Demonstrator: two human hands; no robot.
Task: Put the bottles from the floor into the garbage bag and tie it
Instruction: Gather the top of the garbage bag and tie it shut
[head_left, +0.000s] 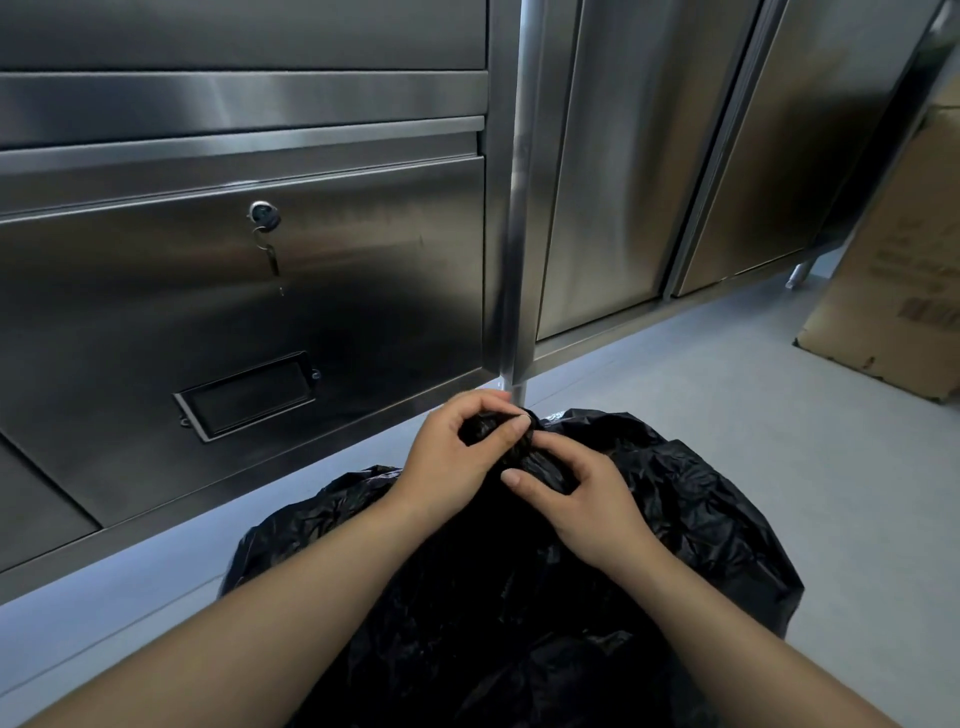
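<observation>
A black garbage bag (675, 519) lies bulging on the grey floor in front of me. Its top is gathered into a twisted bunch (498, 434) at the far end. My left hand (457, 457) grips that bunch from the left, thumb and fingers pinched around it. My right hand (587, 499) presses on the bag's neck just below, with the thumb and fingers closed on the plastic. No bottles are visible; whatever is in the bag is hidden.
A stainless steel cabinet (311, 291) with a key in its lock (265, 218) stands close behind the bag. Its steel leg (517, 389) is just beyond my hands. A cardboard box (898, 270) leans at the right. Grey floor (857, 493) lies to the right.
</observation>
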